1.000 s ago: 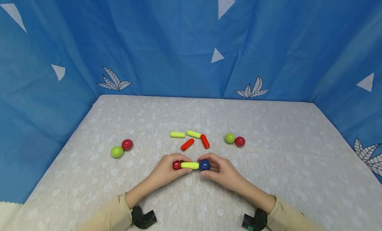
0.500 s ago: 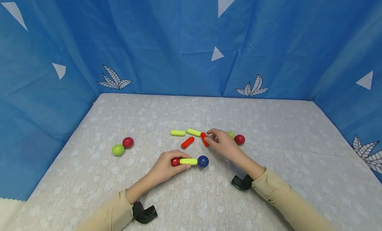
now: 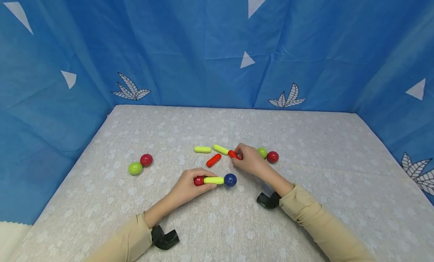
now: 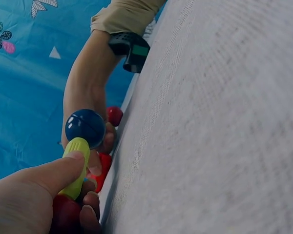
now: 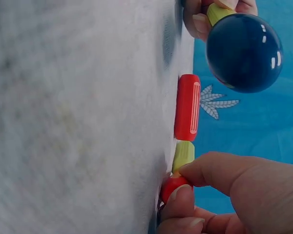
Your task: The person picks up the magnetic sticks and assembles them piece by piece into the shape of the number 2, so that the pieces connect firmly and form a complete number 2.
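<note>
My left hand [image 3: 186,186] holds a chain of toy pieces, its thumb and fingers around a ribbed yellow rod [image 3: 214,180]. A red ball [image 3: 199,181] sits at the rod's near end inside the hand, and a glossy blue ball [image 3: 230,180] at the other end, clear of the fingers. Farther back, my right hand [image 3: 252,161] pinches a red rod [image 5: 173,187] between thumb and fingers, low at the tabletop. The far end of that rod meets or nearly meets a loose yellow rod [image 3: 220,149]. Part of the red rod is hidden by the fingers.
Another red rod [image 3: 213,160] and another yellow rod [image 3: 202,150] lie between the hands and the back. A green ball [image 3: 262,152] and a red ball [image 3: 272,157] rest beside my right hand. At left lie a green ball [image 3: 135,168] and a red ball [image 3: 146,160].
My right hand has let go of the blue ball, reached back and taken hold of the red rod, which has turned slightly. The left hand keeps its chain, shifted slightly left.
</note>
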`<action>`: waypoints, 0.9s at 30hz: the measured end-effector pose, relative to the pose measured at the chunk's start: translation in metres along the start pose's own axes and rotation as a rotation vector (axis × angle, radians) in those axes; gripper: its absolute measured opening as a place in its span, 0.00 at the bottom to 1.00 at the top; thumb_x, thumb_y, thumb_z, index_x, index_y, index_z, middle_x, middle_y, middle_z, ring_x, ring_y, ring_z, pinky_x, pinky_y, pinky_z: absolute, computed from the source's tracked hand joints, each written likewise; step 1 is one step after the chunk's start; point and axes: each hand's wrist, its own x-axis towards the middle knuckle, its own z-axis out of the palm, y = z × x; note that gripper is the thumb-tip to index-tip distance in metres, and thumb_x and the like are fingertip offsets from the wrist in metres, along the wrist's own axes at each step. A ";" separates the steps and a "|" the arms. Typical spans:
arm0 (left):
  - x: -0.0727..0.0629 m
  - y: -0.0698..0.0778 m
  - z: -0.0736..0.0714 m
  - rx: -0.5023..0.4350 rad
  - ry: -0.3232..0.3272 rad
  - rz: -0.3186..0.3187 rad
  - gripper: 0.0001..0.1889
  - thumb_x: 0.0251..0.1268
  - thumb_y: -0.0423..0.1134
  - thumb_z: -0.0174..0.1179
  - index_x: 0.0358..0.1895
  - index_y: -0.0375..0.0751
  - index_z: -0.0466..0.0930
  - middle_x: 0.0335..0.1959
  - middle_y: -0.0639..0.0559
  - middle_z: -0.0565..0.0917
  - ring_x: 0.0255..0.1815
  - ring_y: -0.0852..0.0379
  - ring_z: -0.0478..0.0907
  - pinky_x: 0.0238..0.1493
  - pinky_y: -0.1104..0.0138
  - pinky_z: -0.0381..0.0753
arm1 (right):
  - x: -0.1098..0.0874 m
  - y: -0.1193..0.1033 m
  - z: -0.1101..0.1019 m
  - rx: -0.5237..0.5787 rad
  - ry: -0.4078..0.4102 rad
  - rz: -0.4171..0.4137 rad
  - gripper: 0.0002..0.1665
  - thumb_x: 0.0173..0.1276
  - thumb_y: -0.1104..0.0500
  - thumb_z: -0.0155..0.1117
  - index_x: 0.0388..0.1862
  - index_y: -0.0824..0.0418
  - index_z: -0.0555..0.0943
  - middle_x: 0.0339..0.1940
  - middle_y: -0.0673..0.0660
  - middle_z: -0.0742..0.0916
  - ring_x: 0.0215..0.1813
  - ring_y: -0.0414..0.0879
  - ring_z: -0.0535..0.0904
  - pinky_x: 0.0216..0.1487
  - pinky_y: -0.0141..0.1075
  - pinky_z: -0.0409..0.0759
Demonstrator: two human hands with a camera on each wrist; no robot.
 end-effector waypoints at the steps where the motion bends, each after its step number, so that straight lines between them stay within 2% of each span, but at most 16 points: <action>1: 0.000 0.000 -0.001 -0.001 -0.001 0.003 0.11 0.54 0.39 0.70 0.42 0.45 0.85 0.37 0.58 0.83 0.39 0.61 0.78 0.38 0.67 0.78 | -0.001 0.001 0.000 0.011 0.002 0.002 0.13 0.59 0.60 0.65 0.41 0.66 0.77 0.20 0.53 0.74 0.21 0.44 0.66 0.20 0.32 0.64; 6: 0.000 -0.002 -0.002 0.006 -0.001 0.021 0.12 0.53 0.40 0.70 0.42 0.46 0.86 0.37 0.59 0.83 0.39 0.60 0.78 0.39 0.67 0.78 | -0.005 0.006 0.000 0.101 0.015 -0.003 0.11 0.60 0.61 0.63 0.41 0.65 0.78 0.22 0.53 0.75 0.23 0.43 0.67 0.22 0.33 0.64; 11: 0.000 -0.002 -0.002 -0.002 0.001 0.015 0.12 0.52 0.39 0.70 0.42 0.45 0.86 0.37 0.59 0.83 0.39 0.60 0.78 0.38 0.67 0.78 | -0.012 0.011 -0.002 0.206 0.028 -0.023 0.10 0.61 0.63 0.63 0.40 0.67 0.79 0.24 0.53 0.77 0.24 0.44 0.68 0.23 0.32 0.67; 16: 0.001 -0.002 -0.003 -0.012 0.005 0.006 0.12 0.53 0.40 0.70 0.42 0.44 0.86 0.38 0.57 0.83 0.40 0.60 0.78 0.39 0.67 0.78 | -0.019 0.013 -0.003 0.268 0.015 -0.008 0.11 0.62 0.64 0.63 0.42 0.68 0.79 0.25 0.54 0.78 0.23 0.43 0.69 0.22 0.30 0.68; 23: 0.000 0.000 -0.004 -0.008 0.008 -0.012 0.12 0.53 0.38 0.70 0.43 0.45 0.86 0.39 0.57 0.83 0.41 0.60 0.78 0.39 0.67 0.78 | -0.025 0.014 -0.006 0.355 -0.025 0.000 0.17 0.64 0.65 0.60 0.52 0.68 0.78 0.26 0.54 0.79 0.21 0.43 0.69 0.21 0.30 0.67; 27: 0.000 -0.001 -0.004 -0.015 0.006 -0.013 0.12 0.53 0.39 0.70 0.43 0.45 0.86 0.39 0.57 0.83 0.42 0.60 0.78 0.40 0.67 0.78 | -0.026 0.016 -0.004 0.453 -0.063 0.019 0.19 0.65 0.66 0.59 0.55 0.68 0.77 0.25 0.55 0.78 0.21 0.43 0.69 0.20 0.30 0.67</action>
